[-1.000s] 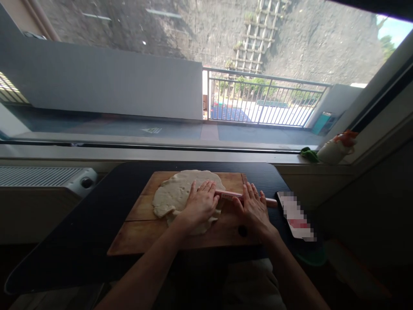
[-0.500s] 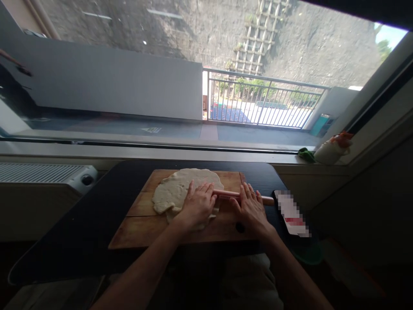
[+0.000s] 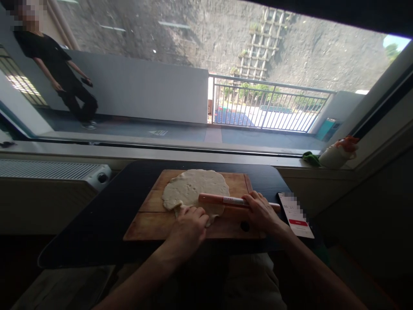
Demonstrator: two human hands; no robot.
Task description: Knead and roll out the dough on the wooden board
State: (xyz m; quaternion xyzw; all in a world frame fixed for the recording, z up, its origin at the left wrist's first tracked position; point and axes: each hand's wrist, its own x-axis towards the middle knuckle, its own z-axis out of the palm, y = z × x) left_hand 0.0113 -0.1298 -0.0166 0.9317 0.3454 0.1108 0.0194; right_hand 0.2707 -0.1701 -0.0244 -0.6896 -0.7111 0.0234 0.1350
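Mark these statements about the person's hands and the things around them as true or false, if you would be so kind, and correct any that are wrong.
1. The right hand holds the pin. True.
2. The left hand is on the pin too. False: it is at the near edge of the dough.
3. The dough lies on the board. True.
4. The phone lies on the board. False: it lies on the table, to the right of the board.
5. A person is outside, at the upper left of the picture. True.
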